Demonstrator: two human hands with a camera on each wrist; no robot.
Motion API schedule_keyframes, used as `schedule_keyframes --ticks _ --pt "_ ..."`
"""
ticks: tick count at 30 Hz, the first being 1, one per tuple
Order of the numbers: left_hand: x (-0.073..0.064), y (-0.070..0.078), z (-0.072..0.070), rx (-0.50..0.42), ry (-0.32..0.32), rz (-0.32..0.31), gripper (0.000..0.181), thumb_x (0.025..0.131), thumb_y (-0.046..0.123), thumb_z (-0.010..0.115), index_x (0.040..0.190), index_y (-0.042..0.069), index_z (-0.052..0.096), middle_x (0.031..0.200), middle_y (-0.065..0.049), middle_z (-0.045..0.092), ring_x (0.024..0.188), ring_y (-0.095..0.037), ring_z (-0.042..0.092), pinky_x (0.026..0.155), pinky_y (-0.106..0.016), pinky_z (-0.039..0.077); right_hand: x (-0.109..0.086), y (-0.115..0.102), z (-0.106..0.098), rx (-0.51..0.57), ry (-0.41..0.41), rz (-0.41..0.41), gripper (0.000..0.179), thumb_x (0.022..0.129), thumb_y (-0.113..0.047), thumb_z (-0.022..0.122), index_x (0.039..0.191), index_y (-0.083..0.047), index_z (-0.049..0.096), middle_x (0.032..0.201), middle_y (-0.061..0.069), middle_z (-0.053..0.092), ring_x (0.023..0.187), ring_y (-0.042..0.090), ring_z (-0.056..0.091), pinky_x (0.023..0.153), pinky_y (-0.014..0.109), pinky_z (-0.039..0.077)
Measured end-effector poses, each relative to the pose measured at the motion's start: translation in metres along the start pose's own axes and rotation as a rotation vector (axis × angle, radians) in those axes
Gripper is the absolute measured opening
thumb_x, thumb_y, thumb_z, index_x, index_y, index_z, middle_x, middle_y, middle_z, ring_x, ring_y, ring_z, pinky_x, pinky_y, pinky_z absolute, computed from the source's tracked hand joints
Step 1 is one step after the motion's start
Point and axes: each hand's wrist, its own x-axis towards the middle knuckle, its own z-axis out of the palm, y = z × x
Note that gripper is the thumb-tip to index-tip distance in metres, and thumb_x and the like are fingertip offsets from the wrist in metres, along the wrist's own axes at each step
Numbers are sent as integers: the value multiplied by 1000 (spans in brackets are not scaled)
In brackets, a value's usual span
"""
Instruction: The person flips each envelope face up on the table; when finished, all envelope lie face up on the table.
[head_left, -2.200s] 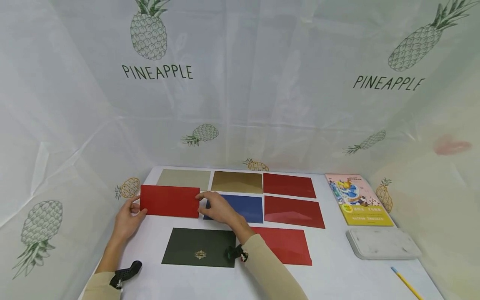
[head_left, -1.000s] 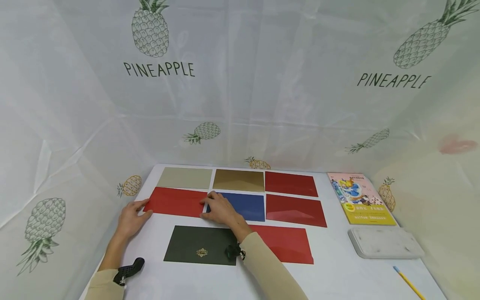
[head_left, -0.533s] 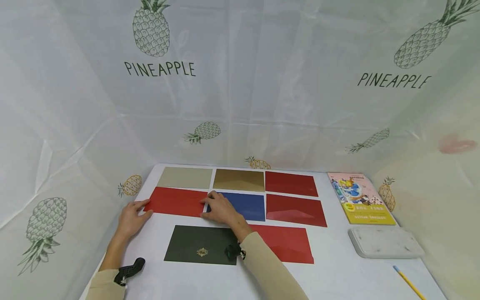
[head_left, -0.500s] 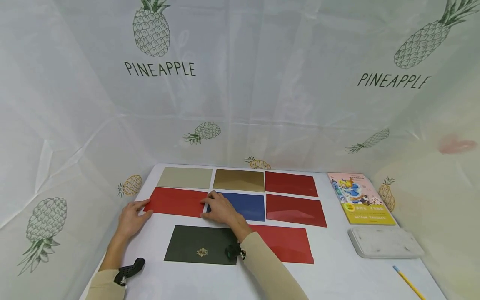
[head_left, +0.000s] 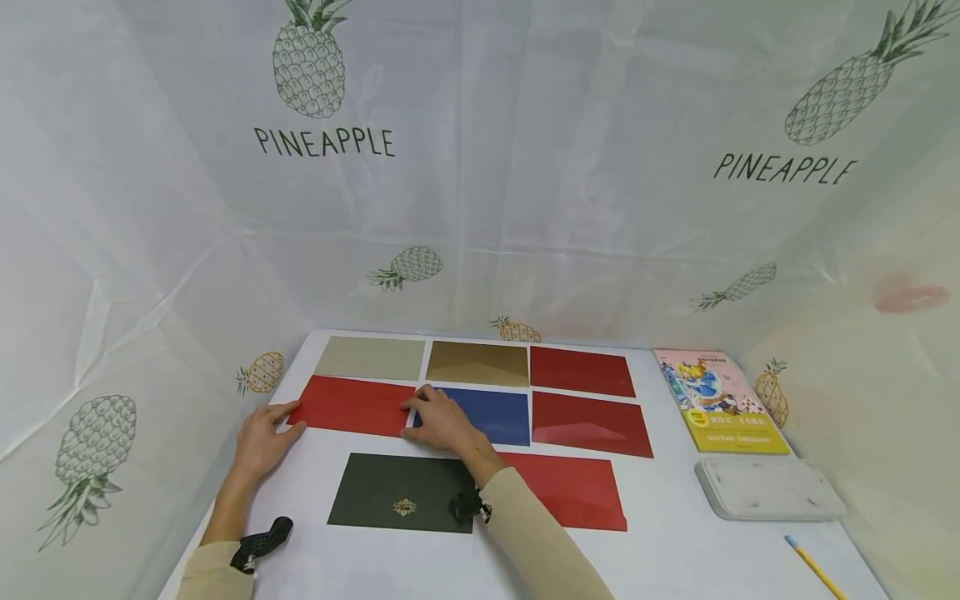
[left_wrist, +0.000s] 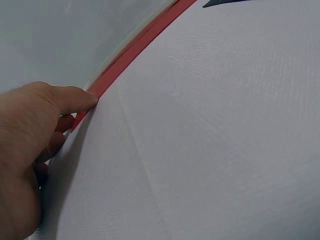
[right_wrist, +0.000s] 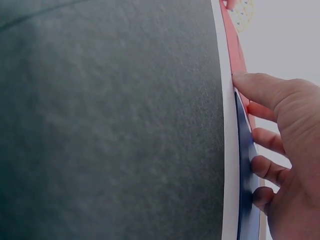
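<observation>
A bright red envelope (head_left: 352,406) lies flat at the left of the middle row. My left hand (head_left: 262,437) holds its left end, thumb at the near corner and index finger at the side edge. In the left wrist view, the thumb of the left hand (left_wrist: 30,135) meets the near edge of the red envelope (left_wrist: 125,60). My right hand (head_left: 444,421) holds the right end between thumb and fingers, reaching over part of a blue envelope (head_left: 487,417). In the right wrist view, several curled fingers of the right hand (right_wrist: 300,125) lie over the blue envelope (right_wrist: 245,175).
Behind lie a beige envelope (head_left: 371,358), a gold one (head_left: 477,365) and a dark red one (head_left: 581,371). Another dark red envelope (head_left: 592,425) is right of the blue. Nearer are a dark green envelope (head_left: 397,487), a red one (head_left: 573,492), a book (head_left: 720,400), a grey case (head_left: 768,489) and a pencil (head_left: 813,567).
The red envelope, tilted up between both hands about two seconds ago, has come down flat and slightly right, beside the blue one. Over the last second the hands have hardly moved.
</observation>
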Motion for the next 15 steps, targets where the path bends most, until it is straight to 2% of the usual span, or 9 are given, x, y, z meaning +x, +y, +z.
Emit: schedule_keyframes --ticks 6,11,13,15 --pt "0 3 1 -7 28 -20 53 94 20 70 140 -4 55 128 -30 50 113 -46 49 86 -61 43 -2 1 0 -4 0 5 48 94 -45 68 139 -29 61 139 0 50 118 17 50 96 37 46" --pt "2 11 4 -39 88 -25 52 95 22 69 139 -1 56 128 -29 50 107 -40 51 82 -54 44 -7 1 -12 12 23 4 48 93 -45 69 138 -29 61 136 0 51 118 18 52 92 36 49" --pt "2 15 4 -42 105 7 49 94 20 70 138 -1 58 127 -28 52 106 -39 52 80 -51 44 -11 1 -21 20 36 -4 48 93 -43 70 137 -28 62 135 0 52 119 18 53 91 35 51" --pt "2 20 2 -43 112 64 45 93 18 72 134 0 62 125 -27 55 104 -38 53 79 -48 44 -16 2 -32 10 47 -24 49 92 -43 71 138 -28 62 135 0 53 117 17 54 90 34 51"
